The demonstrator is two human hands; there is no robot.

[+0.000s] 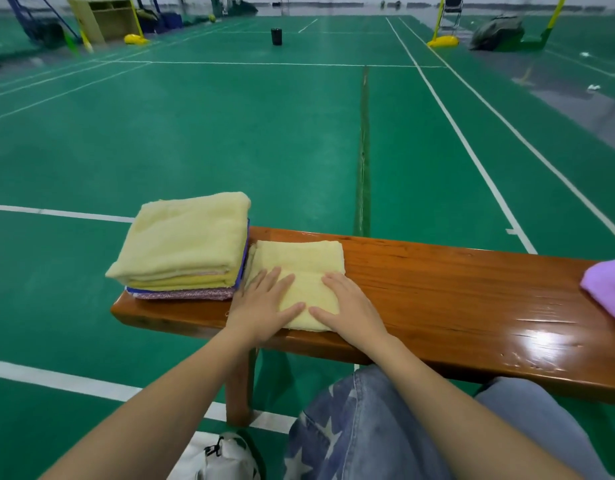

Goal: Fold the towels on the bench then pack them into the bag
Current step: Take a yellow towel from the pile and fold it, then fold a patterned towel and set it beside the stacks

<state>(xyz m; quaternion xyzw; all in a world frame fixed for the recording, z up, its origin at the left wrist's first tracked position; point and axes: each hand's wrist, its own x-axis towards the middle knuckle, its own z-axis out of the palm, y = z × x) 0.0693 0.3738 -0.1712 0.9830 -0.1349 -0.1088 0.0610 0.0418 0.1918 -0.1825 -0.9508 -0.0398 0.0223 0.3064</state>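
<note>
Both hands lie flat on a pale yellow towel (299, 258) on the bench (437, 289), palms down and fingers straight, gripping nothing. The left hand (264, 308) covers the towel's near left part, its outer fingers reaching toward the left edge. The right hand (349, 306) presses the near right part, and the two thumbs almost meet over the near fold. The towel is folded into a thick rectangle, with a raised upper layer on the near half and a flatter layer showing beyond the fingertips; its near edge sits at the bench's front edge. Just to its left, touching it or all but touching it, a stack (185, 244) of folded towels sits on the bench's left end (a large cream one on top, a thin pink edge and a yellow one under it, then a blue-edged one and a speckled pinkish one at the bottom), and the top towel overhangs the layers below. At the right edge of view a purple towel (607, 289) lies on the bench, partly cut off and well apart from the hands. A white bag (230, 457) with a black cord clip sits on the green court floor (230, 133) below the bench, near the left forearm. The person's legs in star-printed jeans (368, 427) show below the bench's near edge. Far off on the court stands a small black cylinder (276, 36)
</note>
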